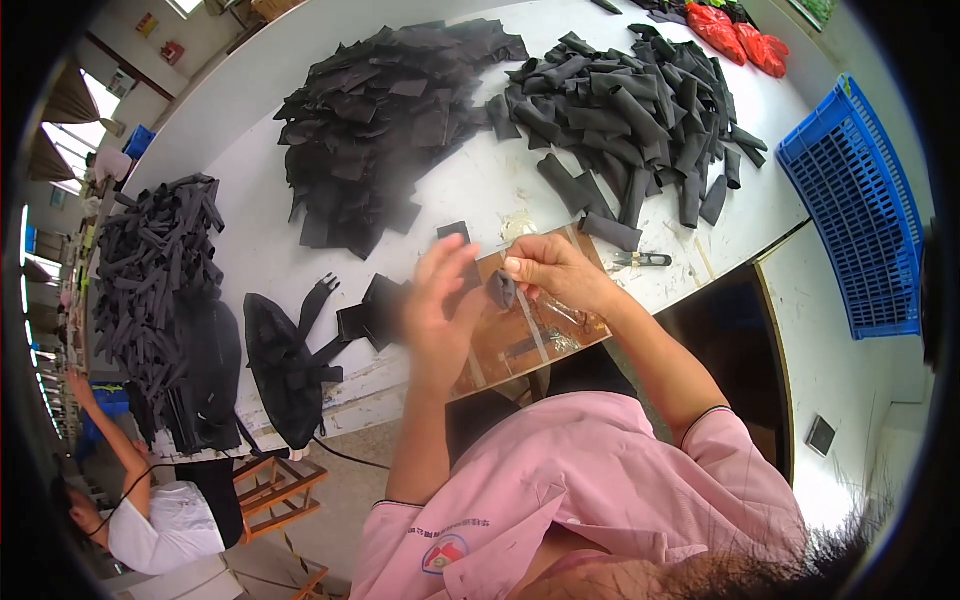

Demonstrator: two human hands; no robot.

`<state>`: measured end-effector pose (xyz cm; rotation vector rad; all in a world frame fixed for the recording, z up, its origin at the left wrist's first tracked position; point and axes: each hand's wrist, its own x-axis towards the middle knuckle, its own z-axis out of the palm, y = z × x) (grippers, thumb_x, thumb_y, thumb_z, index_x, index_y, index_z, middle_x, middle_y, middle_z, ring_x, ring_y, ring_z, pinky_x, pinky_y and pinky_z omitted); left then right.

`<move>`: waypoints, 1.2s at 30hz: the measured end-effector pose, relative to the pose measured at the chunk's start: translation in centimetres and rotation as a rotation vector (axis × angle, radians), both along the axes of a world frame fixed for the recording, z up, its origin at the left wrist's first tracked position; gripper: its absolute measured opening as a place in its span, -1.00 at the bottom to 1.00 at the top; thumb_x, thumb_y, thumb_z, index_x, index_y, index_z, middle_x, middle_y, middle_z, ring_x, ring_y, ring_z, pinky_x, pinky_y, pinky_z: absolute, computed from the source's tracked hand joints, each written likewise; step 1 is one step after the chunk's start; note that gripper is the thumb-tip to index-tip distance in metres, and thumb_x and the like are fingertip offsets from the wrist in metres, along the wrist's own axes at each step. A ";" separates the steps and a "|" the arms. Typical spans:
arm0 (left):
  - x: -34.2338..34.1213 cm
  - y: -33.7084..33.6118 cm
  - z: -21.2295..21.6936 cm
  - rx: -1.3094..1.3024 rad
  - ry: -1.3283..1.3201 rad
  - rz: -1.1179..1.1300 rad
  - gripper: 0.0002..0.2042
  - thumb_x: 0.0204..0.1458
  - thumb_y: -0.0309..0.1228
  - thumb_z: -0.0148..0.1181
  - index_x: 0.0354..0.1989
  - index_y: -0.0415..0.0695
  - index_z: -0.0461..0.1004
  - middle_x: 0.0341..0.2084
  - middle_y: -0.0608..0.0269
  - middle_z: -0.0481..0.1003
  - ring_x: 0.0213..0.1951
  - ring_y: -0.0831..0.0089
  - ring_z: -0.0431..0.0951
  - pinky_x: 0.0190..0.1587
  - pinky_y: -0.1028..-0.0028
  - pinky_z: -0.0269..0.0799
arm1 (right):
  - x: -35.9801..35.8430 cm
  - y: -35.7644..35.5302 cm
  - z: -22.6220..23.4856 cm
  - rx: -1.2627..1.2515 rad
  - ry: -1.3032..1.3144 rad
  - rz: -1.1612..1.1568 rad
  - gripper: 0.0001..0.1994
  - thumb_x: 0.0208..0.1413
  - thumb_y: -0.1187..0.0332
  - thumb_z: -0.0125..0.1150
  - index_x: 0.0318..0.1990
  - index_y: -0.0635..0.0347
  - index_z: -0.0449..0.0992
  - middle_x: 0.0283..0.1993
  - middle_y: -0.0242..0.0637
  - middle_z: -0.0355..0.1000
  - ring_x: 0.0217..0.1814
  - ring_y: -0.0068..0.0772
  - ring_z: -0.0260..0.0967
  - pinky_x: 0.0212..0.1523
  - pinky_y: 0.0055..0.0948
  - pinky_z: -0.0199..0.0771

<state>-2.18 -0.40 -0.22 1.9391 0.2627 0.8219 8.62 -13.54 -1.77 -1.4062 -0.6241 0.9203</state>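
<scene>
My right hand (556,268) pinches a small dark fabric piece (503,289), which looks curled, between thumb and fingers. My left hand (440,300) is just left of it, blurred by motion, with its fingers stretched apart and nothing visible in them. Both hands are over a brown board (570,340) set at the near edge of the white table (455,180). Close to my left hand lie folded black pieces (375,312), partly hidden by it. A pair of thread snips (642,260) rests to the right of my right hand.
Beyond my hands are a heap of flat dark fabric pieces (370,140) and a heap of rolled fabric tubes (620,110). Dark strips (155,270) and a black strapped item (280,370) lie left. A blue crate (860,210) stands right. Another person (170,520) is at lower left.
</scene>
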 end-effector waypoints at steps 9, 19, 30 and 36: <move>-1.7 -1.8 1.1 -0.528 -0.292 -0.156 -0.93 -0.14 -0.67 0.12 -0.46 -0.28 0.38 -0.33 0.12 0.43 -0.25 0.51 0.38 -0.12 0.54 0.25 | -1.7 -0.7 4.4 -0.138 -1.380 -0.039 -0.71 -0.11 0.15 0.11 -0.55 0.24 0.37 -0.59 -0.26 0.25 -0.47 -0.20 0.26 -0.51 -0.28 0.25; 0.7 -1.0 1.0 -0.548 -0.138 -0.496 -0.82 -0.12 -0.56 0.16 -0.30 -0.29 0.42 -0.31 0.12 0.41 -0.30 0.49 0.45 -0.19 0.52 0.41 | -1.4 -0.9 2.3 -0.090 -1.135 -0.019 -0.74 0.00 0.20 0.02 -0.49 0.23 0.39 -0.51 -0.26 0.34 -0.42 -0.17 0.29 -0.47 -0.27 0.27; 0.6 -1.7 0.9 -0.430 -0.031 -0.422 -0.93 -0.09 -0.66 0.08 -0.40 -0.35 0.43 -0.41 0.25 0.43 -0.34 0.64 0.38 -0.23 0.64 0.31 | -1.7 -1.3 1.4 0.060 -0.911 -0.098 -0.75 0.04 0.18 -0.01 -0.43 0.20 0.39 -0.58 -0.16 0.31 -0.49 -0.05 0.27 -0.50 -0.24 0.23; 0.6 -1.3 -1.0 -0.378 -0.016 -0.415 -0.89 0.01 -0.56 0.01 -0.36 -0.35 0.43 -0.38 0.19 0.45 -0.34 0.57 0.42 -0.22 0.60 0.32 | -2.4 -0.9 -1.7 -0.133 -0.839 -0.039 -0.73 0.01 0.19 0.04 -0.44 0.25 0.42 -0.56 -0.10 0.34 -0.51 -0.02 0.28 -0.51 -0.25 0.26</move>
